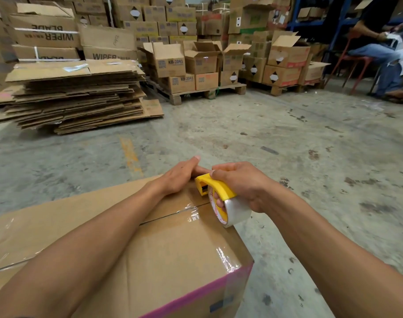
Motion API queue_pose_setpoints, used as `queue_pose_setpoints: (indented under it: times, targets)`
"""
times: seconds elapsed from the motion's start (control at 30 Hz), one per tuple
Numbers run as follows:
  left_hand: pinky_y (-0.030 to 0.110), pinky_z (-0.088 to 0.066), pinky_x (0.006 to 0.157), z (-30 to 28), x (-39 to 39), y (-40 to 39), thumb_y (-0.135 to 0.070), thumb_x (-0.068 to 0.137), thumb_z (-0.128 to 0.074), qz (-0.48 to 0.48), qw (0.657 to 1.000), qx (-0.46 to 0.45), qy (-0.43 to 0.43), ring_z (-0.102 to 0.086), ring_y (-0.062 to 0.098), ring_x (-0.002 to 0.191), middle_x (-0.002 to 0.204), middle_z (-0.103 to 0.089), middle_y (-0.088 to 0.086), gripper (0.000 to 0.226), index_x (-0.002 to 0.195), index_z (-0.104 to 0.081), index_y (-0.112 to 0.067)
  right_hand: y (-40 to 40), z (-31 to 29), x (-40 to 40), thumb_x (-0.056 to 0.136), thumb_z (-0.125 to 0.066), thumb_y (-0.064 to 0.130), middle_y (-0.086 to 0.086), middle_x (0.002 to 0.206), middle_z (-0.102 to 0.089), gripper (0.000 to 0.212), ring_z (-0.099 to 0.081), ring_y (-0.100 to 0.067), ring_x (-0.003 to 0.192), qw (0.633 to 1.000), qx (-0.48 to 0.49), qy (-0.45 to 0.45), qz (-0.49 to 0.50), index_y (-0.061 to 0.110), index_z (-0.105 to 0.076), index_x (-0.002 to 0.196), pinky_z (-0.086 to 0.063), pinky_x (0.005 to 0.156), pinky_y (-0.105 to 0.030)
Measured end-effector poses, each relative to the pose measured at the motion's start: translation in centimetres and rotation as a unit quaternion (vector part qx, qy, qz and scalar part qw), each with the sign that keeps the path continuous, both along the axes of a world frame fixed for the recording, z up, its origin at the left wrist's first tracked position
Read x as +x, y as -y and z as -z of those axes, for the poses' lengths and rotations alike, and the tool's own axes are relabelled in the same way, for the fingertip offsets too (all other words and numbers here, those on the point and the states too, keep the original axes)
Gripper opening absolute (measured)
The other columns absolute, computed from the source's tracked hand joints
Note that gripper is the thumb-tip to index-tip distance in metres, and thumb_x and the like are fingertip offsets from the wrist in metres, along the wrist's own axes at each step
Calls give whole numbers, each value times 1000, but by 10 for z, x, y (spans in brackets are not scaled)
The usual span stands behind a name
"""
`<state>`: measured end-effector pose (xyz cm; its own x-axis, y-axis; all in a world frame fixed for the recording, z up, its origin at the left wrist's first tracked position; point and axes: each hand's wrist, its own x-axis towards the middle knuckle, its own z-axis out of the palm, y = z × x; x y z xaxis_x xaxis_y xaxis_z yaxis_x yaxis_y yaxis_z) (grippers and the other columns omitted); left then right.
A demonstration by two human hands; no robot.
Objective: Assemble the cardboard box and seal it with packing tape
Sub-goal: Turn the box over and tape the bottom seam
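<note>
The cardboard box fills the lower centre of the head view: brown corrugated board, matt, with a pink band along its lower right edge. Its top flaps are shut, meeting at a dark seam, and glossy clear tape lies wrinkled across that seam and down the near right corner. The left hand lies flat and released on the far end of the top, fingers stretched over the edge. The right hand is clenched around a yellow plastic tape dispenser carrying a roll of clear tape, held at the box's far right edge, touching the top. The floor is stained grey concrete. At upper left sits a stack of flattened cardboard sheets; at upper centre, open-topped cartons stand on a wooden pallet, their contents hidden.
</note>
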<state>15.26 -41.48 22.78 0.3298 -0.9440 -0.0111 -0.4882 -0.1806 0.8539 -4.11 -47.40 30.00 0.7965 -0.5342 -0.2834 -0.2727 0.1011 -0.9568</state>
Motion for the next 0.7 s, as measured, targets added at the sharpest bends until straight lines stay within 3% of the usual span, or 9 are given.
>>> queue_pose_setpoints:
  times: [0.1,0.13,0.2,0.27,0.3,0.37,0.43,0.5,0.7]
  targets:
    - [30,-39,83,-4,-9,-6,-37,105,-23,-14,992,26,121,-60,26,87,86,-70,5,57,68,-66,-35,-1,1,-7,96,-58,13,-15,50,-59,39,-53,-23,34,1000,-6,0,2,9,-51,134,-50,42,-25]
    - [27,-36,77,-6,-14,-9,-34,106,-25,-15,991,30,130,-58,31,90,87,-68,12,56,66,-64,-27,-2,1,-10,96,-57,13,-15,49,-58,39,-53,-22,34,1000,-4,2,10,9,-52,135,-49,42,-24]
    - [15,-34,70,-8,-18,-11,-30,107,-26,-6,988,36,148,-54,30,98,106,-68,19,45,82,-59,-13,-5,0,-17,97,-57,13,-15,49,-58,36,-52,-23,34,1000,4,6,19,10,-54,132,-49,42,-25]
    - [3,-32,76,-8,-18,-12,-24,107,-24,27,980,43,190,-56,18,96,118,-67,5,46,98,-67,-11,-11,-4,-24,97,-55,11,-16,50,-57,25,-52,-23,34,1000,7,9,14,12,-61,121,-49,42,-26]
    - [-2,-27,81,-7,-15,-12,-21,108,-22,50,974,51,216,-53,8,101,122,-60,-7,46,119,-65,-13,-14,-7,-28,97,-54,10,-17,50,-56,17,-52,-23,34,1000,9,15,11,15,-67,108,-49,42,-27]
    - [-2,-14,100,-4,-12,-10,-21,108,-16,115,958,64,255,-36,-5,123,135,-39,-21,46,144,-44,-22,-20,-10,-39,96,-53,7,-18,51,-55,27,-51,-23,35,1000,5,11,2,22,-73,86,-48,43,-27]
    - [16,-5,117,3,-6,-9,-33,105,-9,174,933,80,303,-17,-6,141,152,-21,-23,48,150,-27,-32,-25,-11,-51,97,-53,8,-18,50,-55,21,-51,-23,35,1000,5,-2,2,19,-70,102,-47,44,-28]
    - [29,-3,122,10,1,-7,-48,98,-3,198,911,93,348,-4,-1,147,160,-12,-18,57,153,-14,-35,-32,-8,-65,97,-55,10,-17,50,-55,30,-51,-23,34,999,13,-19,22,16,-59,126,-47,41,-25]
    - [31,0,122,12,1,-6,-45,101,-7,205,900,79,376,2,5,149,162,-5,-12,55,154,-9,-30,-54,-4,-72,94,-59,11,-15,56,-58,34,-53,-17,32,995,-67,-40,59,11,-59,128,-47,41,-23]
